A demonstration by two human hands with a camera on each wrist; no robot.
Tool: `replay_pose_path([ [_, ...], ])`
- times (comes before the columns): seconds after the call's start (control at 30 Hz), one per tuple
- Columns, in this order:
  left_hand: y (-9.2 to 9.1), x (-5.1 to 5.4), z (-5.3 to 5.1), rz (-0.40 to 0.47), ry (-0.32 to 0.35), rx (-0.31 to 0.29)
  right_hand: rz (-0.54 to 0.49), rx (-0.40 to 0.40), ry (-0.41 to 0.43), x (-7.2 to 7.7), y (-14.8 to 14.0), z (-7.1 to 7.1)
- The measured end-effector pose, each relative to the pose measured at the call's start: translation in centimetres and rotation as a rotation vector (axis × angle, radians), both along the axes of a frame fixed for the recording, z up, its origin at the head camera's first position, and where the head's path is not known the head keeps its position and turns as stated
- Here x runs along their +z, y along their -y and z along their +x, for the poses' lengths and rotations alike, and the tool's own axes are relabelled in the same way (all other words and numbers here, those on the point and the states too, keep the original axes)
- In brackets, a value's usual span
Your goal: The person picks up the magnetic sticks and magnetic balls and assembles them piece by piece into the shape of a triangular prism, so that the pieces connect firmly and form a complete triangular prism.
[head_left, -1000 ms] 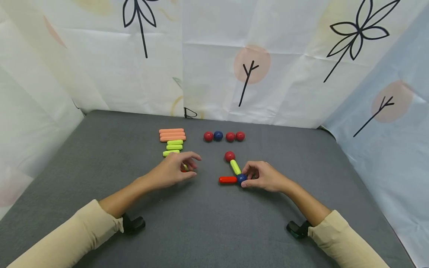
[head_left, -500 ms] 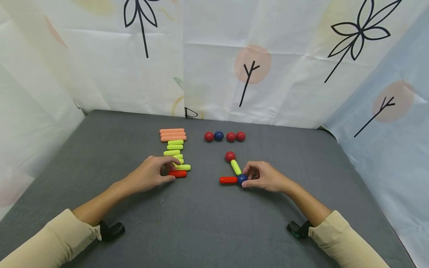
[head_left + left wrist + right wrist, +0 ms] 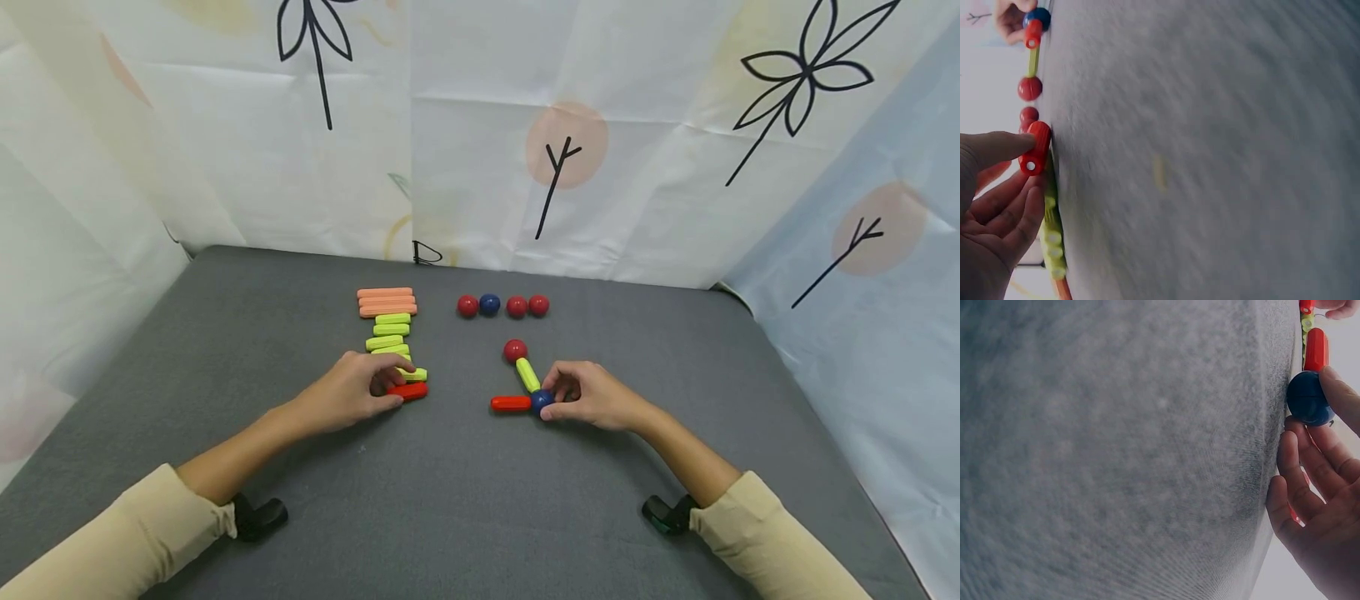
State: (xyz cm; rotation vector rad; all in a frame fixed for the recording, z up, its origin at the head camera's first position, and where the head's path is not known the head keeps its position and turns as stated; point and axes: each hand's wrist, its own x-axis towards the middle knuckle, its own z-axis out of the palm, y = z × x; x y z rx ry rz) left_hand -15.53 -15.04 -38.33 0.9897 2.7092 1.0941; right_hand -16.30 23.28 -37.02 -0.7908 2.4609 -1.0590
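My left hand (image 3: 341, 393) pinches a short red rod (image 3: 411, 391) between thumb and fingers, at the near end of the row of rods. In the left wrist view the red rod (image 3: 1037, 149) shows a round pale spot on its end. With thumb and fingertips, my right hand (image 3: 596, 396) grips a blue ball (image 3: 540, 402) on the table. Joined to that ball are another red rod (image 3: 511, 403), pointing left, and a yellow-green rod (image 3: 528, 376), which leads to a red ball (image 3: 514, 350). The right wrist view shows the blue ball (image 3: 1310, 399) up close.
Several yellow-green rods (image 3: 392, 329) lie in a column beyond my left hand, with orange rods (image 3: 387, 302) behind them. A row of red balls (image 3: 467, 306) and one blue ball (image 3: 490, 304) stands farther back. Printed curtains (image 3: 480, 167) border the grey table (image 3: 450, 517).
My left hand has drawn back left to the row of rods and taken hold of the near red rod, shifting it slightly right. My right hand stays on the blue ball.
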Motion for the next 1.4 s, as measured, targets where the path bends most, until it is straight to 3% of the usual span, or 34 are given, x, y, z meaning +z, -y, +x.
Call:
replay_pose_path([
  [0.13, -1.7, -0.2, 0.0, 0.080, 0.093, 0.030, 0.003, -0.003, 0.008, -0.1, -0.1, -0.1],
  [0.3, -4.6, -0.3, -0.2, 0.229, 0.248, 0.119, 0.005, -0.006, 0.007, -0.2, -0.1, -0.1],
  [0.53, -9.0, -0.1, -1.3, 0.373, 0.532, 0.342, 0.009, -0.006, -0.004, -0.1, 0.0, -0.1],
  [0.67, -10.7, -0.2, -1.9, 0.432, 0.626, 0.445, 0.009, -0.005, -0.003, -0.2, 0.0, -0.1],
  [0.8, -11.7, -0.4, -2.2, 0.431, 0.628, 0.494, 0.005, -0.002, 0.000, -0.2, 0.0, -0.1],
  [0.93, -12.5, -0.6, -2.4, 0.419, 0.596, 0.500, 0.000, -0.005, -0.001, -0.2, 0.0, -0.1],
  [1.17, -12.7, -0.7, -2.5, 0.416, 0.568, 0.465, -0.005, 0.001, -0.001, -0.2, 0.1, -0.1],
  [1.4, -12.1, -0.5, -2.8, 0.334, 0.529, 0.406, -0.001, 0.001, -0.006, -0.1, 0.0, -0.1],
])
